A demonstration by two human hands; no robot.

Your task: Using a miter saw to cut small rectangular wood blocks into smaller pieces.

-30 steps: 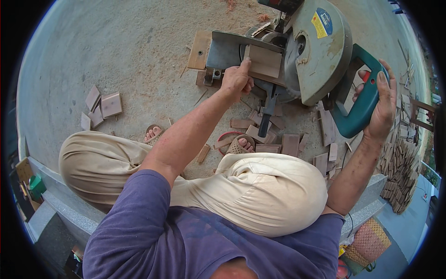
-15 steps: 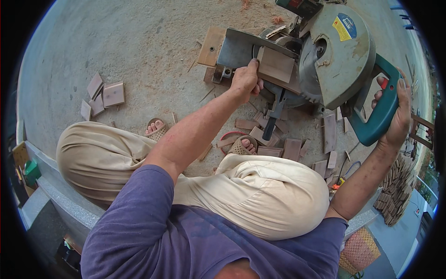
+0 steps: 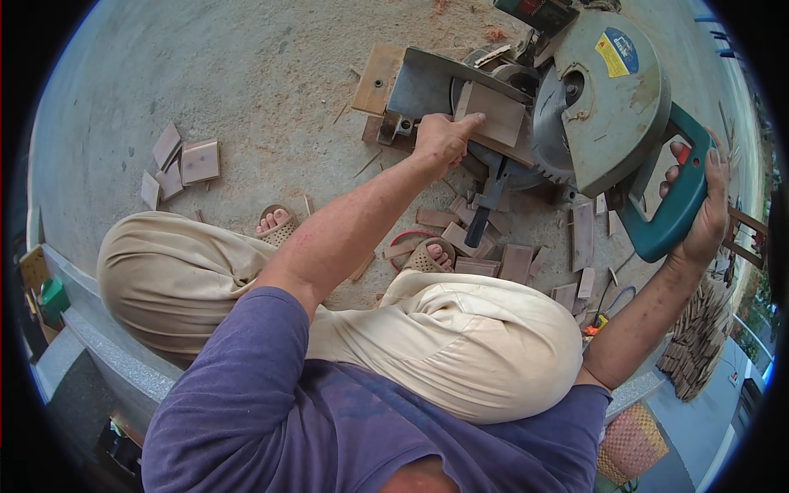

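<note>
My right hand [image 3: 707, 201] is wrapped around the green handle [image 3: 670, 222] of a mitre saw [image 3: 625, 115], its fingers near the red trigger. The saw's toothed round blade [image 3: 549, 131] shows below the grey guard, just right of a short wooden block [image 3: 496, 115]. That block lies against the metal fence [image 3: 417, 86]. My left hand [image 3: 444, 141] is at its near left edge, the thumb stretched along the wood and the other fingers curled; the fingers' undersides are hidden. Another wooden strip [image 3: 514, 150] shows under the block's near side.
Wooden offcuts [image 3: 516, 263] lie on the concrete floor near my sandalled foot. Several small boards [image 3: 200, 163] sit further left. On the right are a large stack of wooden pieces [image 3: 697, 349] and a woven basket [image 3: 633, 444]. A blue cable [image 3: 620, 297] runs beside the offcuts.
My left thumb has swung from the block's left edge to point rightward along its near side. The saw head and my right hand look almost unchanged.
</note>
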